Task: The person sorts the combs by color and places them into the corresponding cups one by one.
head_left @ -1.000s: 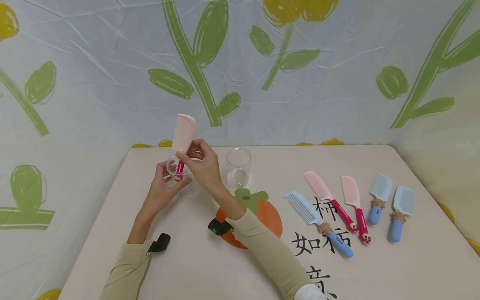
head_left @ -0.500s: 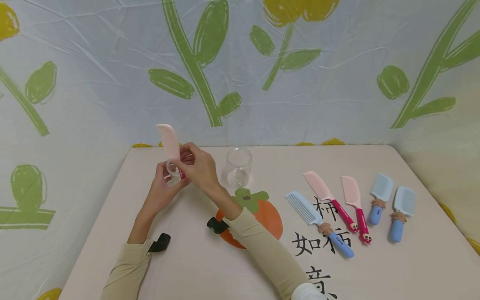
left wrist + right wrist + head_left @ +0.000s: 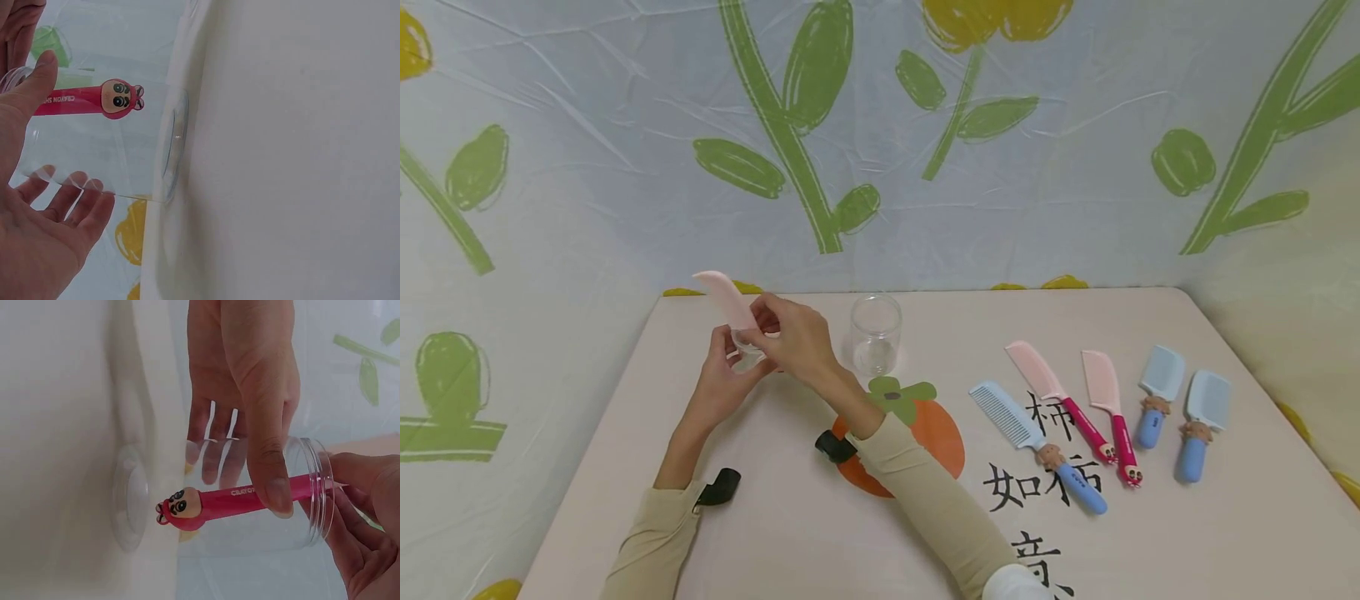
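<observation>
A clear cup (image 3: 134, 156) stands between the thumb and fingers of my left hand (image 3: 722, 387), which grips it round its sides. My right hand (image 3: 802, 340) pinches a comb at its neck, right at the cup's rim. The comb's pale pink blade (image 3: 730, 298) leans up to the left above the cup in the head view. Inside the cup, the comb's deep pink handle (image 3: 234, 503) points down, its cartoon-face end (image 3: 117, 99) visible through the wall and above the cup's base.
A second clear cup (image 3: 876, 337) stands right of the hands. Two pink combs (image 3: 1101, 382), a long blue comb (image 3: 1009, 417) and two short blue combs (image 3: 1208, 404) lie on the right of the table. A patterned cloth (image 3: 625, 167) rises behind.
The right hand has lowered the comb, its handle sinking deeper into the cup. The blade has turned and tilted further left. The left hand keeps the cup in place.
</observation>
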Demonstrator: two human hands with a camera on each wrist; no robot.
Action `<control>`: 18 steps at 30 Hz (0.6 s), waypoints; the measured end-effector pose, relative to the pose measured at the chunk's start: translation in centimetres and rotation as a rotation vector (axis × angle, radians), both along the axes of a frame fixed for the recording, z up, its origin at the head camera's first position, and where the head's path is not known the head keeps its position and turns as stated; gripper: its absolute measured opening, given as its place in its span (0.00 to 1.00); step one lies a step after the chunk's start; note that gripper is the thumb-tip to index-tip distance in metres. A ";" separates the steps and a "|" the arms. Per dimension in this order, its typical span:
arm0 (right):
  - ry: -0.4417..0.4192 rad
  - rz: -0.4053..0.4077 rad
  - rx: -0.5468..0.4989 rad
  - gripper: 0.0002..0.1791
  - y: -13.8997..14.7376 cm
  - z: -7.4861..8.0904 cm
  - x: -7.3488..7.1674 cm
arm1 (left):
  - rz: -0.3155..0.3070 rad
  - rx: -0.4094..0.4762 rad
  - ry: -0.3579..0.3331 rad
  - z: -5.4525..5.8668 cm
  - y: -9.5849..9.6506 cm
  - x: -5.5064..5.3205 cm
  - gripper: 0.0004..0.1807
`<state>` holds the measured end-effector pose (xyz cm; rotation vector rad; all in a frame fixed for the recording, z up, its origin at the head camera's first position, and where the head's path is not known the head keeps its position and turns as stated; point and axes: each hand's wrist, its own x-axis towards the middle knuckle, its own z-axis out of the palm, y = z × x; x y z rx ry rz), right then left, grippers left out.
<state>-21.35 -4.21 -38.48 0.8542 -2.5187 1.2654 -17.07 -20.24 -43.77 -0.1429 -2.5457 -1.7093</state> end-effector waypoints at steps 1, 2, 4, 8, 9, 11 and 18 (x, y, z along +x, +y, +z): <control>0.004 0.006 0.012 0.14 0.0 0.1 0.0 | 0.001 0.000 0.003 -0.4 -0.2 -0.2 0.43; 0.004 0.011 0.019 0.14 0.1 0.1 0.0 | 0.000 -0.001 0.008 -0.6 -0.2 -0.3 0.43; 0.000 0.015 0.030 0.13 0.1 0.2 0.1 | -0.002 0.000 0.014 -0.8 -0.4 -0.4 0.43; -0.016 0.009 0.035 0.12 0.1 0.3 0.1 | -0.004 -0.002 0.023 -1.0 -0.4 -0.5 0.44; -0.015 0.006 0.039 0.12 0.1 0.3 0.1 | -0.005 -0.003 0.026 -1.0 -0.4 -0.5 0.44; -0.011 0.000 0.050 0.12 0.1 0.4 0.1 | -0.007 -0.004 0.030 -1.1 -0.5 -0.5 0.43; -0.038 0.001 0.066 0.11 0.1 0.8 0.2 | -0.005 0.009 0.029 -1.0 -0.5 -0.4 0.42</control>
